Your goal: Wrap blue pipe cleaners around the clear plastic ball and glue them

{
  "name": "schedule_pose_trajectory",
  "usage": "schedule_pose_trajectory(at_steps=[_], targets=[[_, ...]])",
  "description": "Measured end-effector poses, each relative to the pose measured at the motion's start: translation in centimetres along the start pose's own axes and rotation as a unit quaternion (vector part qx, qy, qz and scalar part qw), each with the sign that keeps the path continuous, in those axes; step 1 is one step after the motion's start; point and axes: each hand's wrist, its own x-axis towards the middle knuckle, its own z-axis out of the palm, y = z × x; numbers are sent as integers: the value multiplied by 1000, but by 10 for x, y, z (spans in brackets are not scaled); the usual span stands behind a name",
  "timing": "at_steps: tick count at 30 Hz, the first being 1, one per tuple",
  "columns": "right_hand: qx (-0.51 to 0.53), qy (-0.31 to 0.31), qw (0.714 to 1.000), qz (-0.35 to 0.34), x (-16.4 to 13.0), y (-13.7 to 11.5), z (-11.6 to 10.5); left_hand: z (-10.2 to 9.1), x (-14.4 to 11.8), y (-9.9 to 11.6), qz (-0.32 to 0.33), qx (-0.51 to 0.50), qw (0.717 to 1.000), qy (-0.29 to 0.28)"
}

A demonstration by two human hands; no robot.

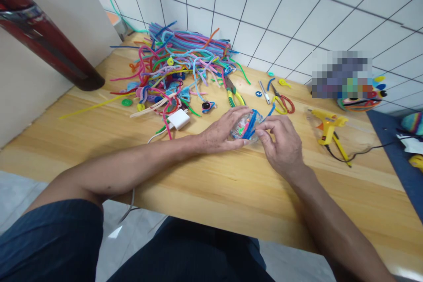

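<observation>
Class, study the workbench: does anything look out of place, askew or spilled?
Yes. The pipe cleaners sprawl in a tangled heap at the table's far left, with a yellow one strayed toward the left edge. The glue gun lies tipped on its side.

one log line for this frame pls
left hand: holds clear ball | right hand: pinches blue pipe cleaner on it | table: pipe cleaner pile, glue gun
</observation>
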Motion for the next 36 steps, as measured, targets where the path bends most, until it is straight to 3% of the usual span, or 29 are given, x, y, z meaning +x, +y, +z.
schedule_pose_trajectory(at_steps=[4, 8, 12, 16, 29, 36], targets=[[41, 1, 997, 58, 2, -2, -1, 0, 0, 0, -17, -4, 1000, -10], [46, 43, 994, 84, 2, -1, -1, -1, 0, 1, -27, -8, 1000, -11], [27, 85, 987, 137, 0, 5, 0, -1, 0, 1, -34, -14, 999, -17], [31, 87, 976, 195, -4, 15, 1, -1, 0, 1, -19, -6, 1000, -14], [56, 28, 986, 157, 0, 17, -1, -2, 0, 0, -22, -3, 1000, -17], [32, 34, 978, 204, 2, 22, -9, 0, -1, -1, -19, -12, 1000, -12]])
